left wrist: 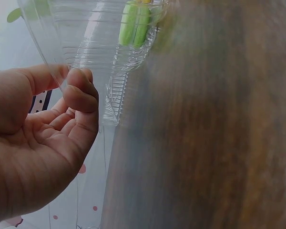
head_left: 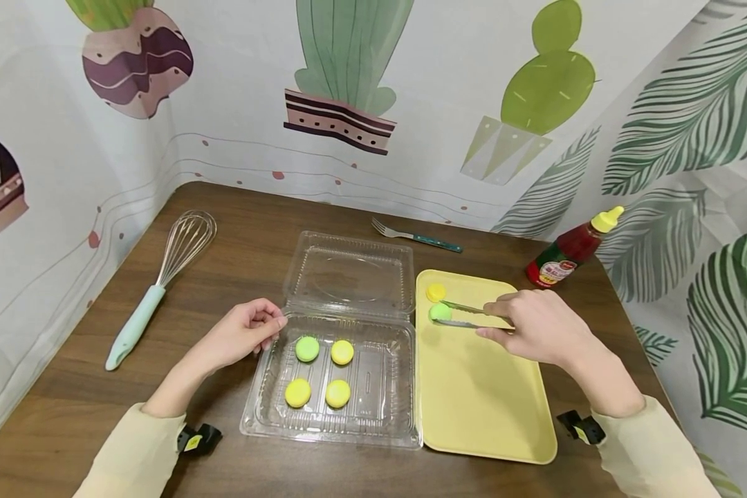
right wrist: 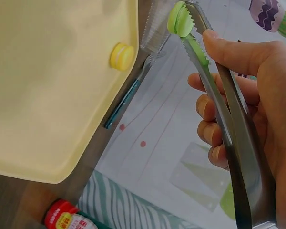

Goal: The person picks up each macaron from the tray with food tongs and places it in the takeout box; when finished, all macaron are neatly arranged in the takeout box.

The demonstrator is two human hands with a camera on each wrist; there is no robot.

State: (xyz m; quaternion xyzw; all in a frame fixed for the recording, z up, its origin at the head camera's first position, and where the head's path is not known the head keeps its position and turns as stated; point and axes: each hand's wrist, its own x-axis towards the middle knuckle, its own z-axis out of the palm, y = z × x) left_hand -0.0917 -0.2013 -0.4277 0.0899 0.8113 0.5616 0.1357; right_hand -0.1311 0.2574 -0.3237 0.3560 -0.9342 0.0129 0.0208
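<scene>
My right hand (head_left: 538, 325) grips metal tongs (right wrist: 251, 183), whose serrated tips hold a green macaron (right wrist: 180, 20) above the yellow tray (head_left: 485, 408). A yellow macaron (head_left: 436, 292) lies near the tray's far left corner, close to the tongs' tips. Thumb and index finger of my left hand (head_left: 243, 333) pinch the rim of a clear plastic container (head_left: 382, 366) at its upper left corner. On the container's left side sit a green macaron (head_left: 307, 349) and three yellow macarons (head_left: 342, 353). Its hinged lid (head_left: 355, 280) lies folded back, away from me.
A whisk (head_left: 152, 301) with a pale green handle lies on the wooden table (head_left: 249, 228) at the left. Behind the tray is a fork (head_left: 418, 238) with a teal handle. A red sauce bottle (head_left: 563, 252) with a yellow cap stands at the back right, near the patterned wall cloth.
</scene>
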